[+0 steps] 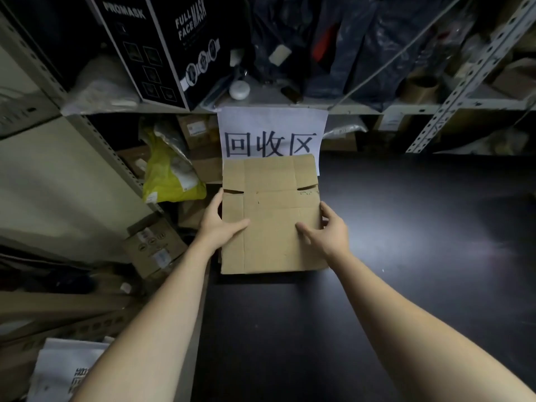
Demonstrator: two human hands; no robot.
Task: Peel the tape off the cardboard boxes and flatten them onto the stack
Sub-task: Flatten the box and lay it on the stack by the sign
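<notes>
A flattened brown cardboard box [271,198] lies on the dark table [406,227], just below a white paper sign with three large characters [271,132]. My left hand [222,224] grips the box's left edge, thumb on top and fingers along the side. My right hand [329,230] grips the right edge the same way, thumb lying on the top face. I see no tape on the visible face. Whether more flattened boxes lie beneath it is hidden.
A metal shelf above holds a black mask box [162,47] and dark bags. To the left of the table are a yellow bag [171,172], small taped cartons [153,245] and a shelf upright [95,134]. Dark tabletop extends to the right.
</notes>
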